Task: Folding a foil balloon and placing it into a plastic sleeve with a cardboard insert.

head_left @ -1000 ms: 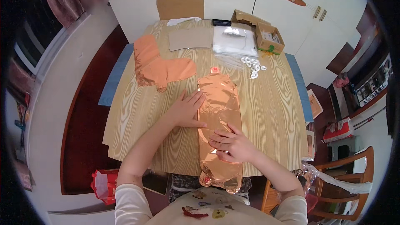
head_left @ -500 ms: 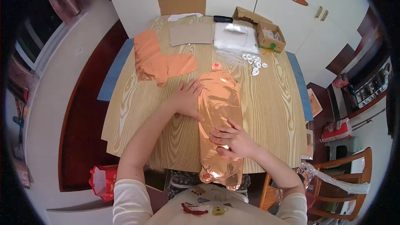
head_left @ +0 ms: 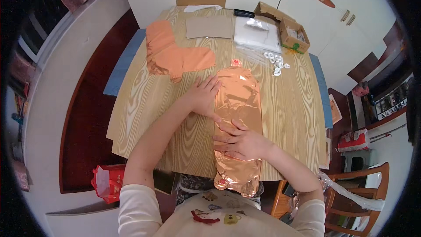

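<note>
A flat, shiny copper-coloured foil balloon point(head_left: 239, 92) lies lengthwise in front of me, its near end hanging past the table's front edge. A small tab with a red mark sticks out at its far end. My left hand point(head_left: 203, 96) rests open along its left edge, fingers pointing away from me and thumb at the foil. Across the foil's middle lies my right hand point(head_left: 247, 144), fingers spread flat and reaching the left edge. A second flat foil balloon point(head_left: 177, 57), roughly L-shaped, lies farther off on the left.
On the wooden table point(head_left: 289, 118) are a grey-brown card sheet point(head_left: 209, 27), clear plastic bags point(head_left: 256, 36), several white rings point(head_left: 277, 63), a black case point(head_left: 244, 13) and a small cardboard box point(head_left: 294, 35). A wooden chair point(head_left: 379, 193) stands right, a red bag point(head_left: 115, 182) left.
My right hand has slid leftward across the foil, its fingertips now at the left edge. My left hand stays along that edge. The whole view has shifted slightly.
</note>
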A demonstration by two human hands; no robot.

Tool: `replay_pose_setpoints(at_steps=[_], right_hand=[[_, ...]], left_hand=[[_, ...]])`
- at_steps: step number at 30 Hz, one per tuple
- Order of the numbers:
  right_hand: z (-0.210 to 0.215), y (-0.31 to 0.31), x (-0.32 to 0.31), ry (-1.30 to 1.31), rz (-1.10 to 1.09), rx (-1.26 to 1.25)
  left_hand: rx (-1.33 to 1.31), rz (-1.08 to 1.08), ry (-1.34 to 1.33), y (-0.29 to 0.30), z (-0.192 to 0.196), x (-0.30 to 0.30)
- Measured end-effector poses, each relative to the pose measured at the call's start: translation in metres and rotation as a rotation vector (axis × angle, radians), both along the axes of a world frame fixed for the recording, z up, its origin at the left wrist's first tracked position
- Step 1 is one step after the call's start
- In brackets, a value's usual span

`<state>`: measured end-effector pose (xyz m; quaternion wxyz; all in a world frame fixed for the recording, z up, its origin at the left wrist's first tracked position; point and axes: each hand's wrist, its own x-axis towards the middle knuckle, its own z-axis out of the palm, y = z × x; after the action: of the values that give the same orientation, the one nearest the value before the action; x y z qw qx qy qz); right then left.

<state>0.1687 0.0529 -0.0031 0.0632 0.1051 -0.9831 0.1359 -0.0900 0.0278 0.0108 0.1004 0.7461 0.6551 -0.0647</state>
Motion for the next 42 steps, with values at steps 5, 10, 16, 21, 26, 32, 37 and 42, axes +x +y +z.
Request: replay_pose_setpoints(at_steps=[5,10,16,21,26,32,37,42], right_hand=[[0.007,-0.006,0.006,-0.023,0.047,0.014],[0.008,-0.011,0.018,-0.091,0.068,0.044],[0.014,-0.015,0.024,-0.105,0.062,-0.005],[0.026,-0.023,0.014,-0.010,-0.014,-0.019],[0.005,-0.016,0.028,-0.015,-0.036,-0.071],[-0.004,-0.015,0.032,-0.002,-0.059,-0.099],[-0.003,-0.018,0.032,0.018,-0.096,-0.105],[0.000,-0.018,0.032,0.051,-0.083,-0.064]], left_hand=[[0.007,0.004,-0.020,-0.002,-0.004,-0.002],[0.009,-0.001,-0.021,-0.002,-0.002,-0.002],[0.012,-0.003,-0.017,-0.001,-0.002,-0.002],[0.033,-0.008,-0.013,-0.001,-0.008,-0.005],[0.031,-0.010,-0.011,0.000,-0.006,-0.003],[0.097,0.000,-0.016,-0.002,-0.015,-0.006],[0.212,-0.009,-0.027,-0.016,-0.011,0.002],[0.191,-0.086,-0.190,-0.046,-0.014,0.012]])
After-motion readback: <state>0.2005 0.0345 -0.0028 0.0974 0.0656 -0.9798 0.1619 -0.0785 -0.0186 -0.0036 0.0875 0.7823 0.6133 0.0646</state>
